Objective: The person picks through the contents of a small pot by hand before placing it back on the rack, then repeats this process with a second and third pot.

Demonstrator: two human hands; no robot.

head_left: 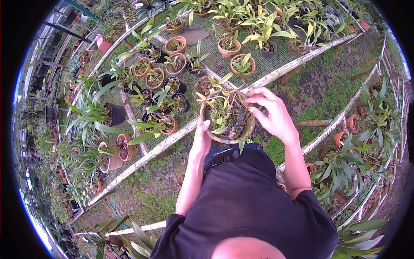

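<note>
A round, weathered plant pot (249, 129) is held in front of my body, tilted so that I look into it. Small green ferns (221, 122), dark potting matter and thin dry brown stems (230, 96) fill it. My left hand (200, 141) grips the pot's left side, its thumb up at the rim. On the opposite side my right hand (272, 113) is at the upper right edge, thumb and fingers drawn together around the ends of the dry stems. The fingertips partly hide what they pinch.
A mesh bench (207, 56) with a pale wooden edge stands before me, bearing several potted plants, among them a terracotta pot (243, 65) and a black pot (114, 114). A second bench (340, 118) with leafy plants is at right. Mossy ground (297, 101) lies between.
</note>
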